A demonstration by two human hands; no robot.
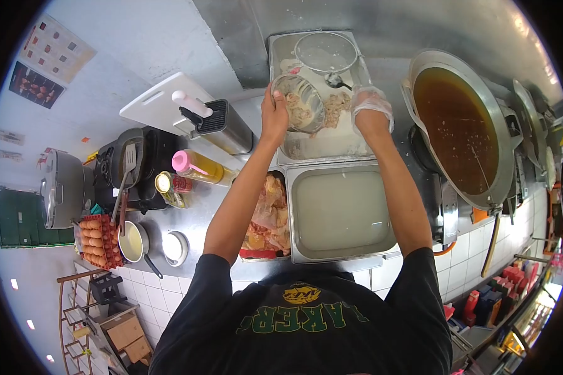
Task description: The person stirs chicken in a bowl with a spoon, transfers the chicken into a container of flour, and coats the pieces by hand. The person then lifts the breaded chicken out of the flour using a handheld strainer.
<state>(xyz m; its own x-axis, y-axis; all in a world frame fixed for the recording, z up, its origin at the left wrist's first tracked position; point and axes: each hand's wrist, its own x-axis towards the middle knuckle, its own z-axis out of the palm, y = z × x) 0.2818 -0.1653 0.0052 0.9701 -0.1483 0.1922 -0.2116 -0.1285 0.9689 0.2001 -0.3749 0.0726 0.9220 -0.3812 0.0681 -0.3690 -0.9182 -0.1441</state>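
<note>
My left hand (275, 114) grips the rim of a metal bowl (319, 119), tilted over the floured tray (325, 150). Pale, wet-looking pieces are inside the bowl. My right hand (372, 111) wears a clear plastic glove and is closed at the tray's right side. A dark spoon (336, 80) runs from it toward the bowl; the glove hides the fingers. Coated pieces (338, 107) lie in the flour between my hands. A round sieve (326, 52) rests at the tray's far end.
Nearer me stand a pan of cloudy liquid (341, 212) and a container of raw meat (270, 219). A large wok of brown oil (453, 125) is at right. To the left are a knife block (228, 128), an oil bottle (200, 169), a saucepan (133, 242) and eggs (94, 242).
</note>
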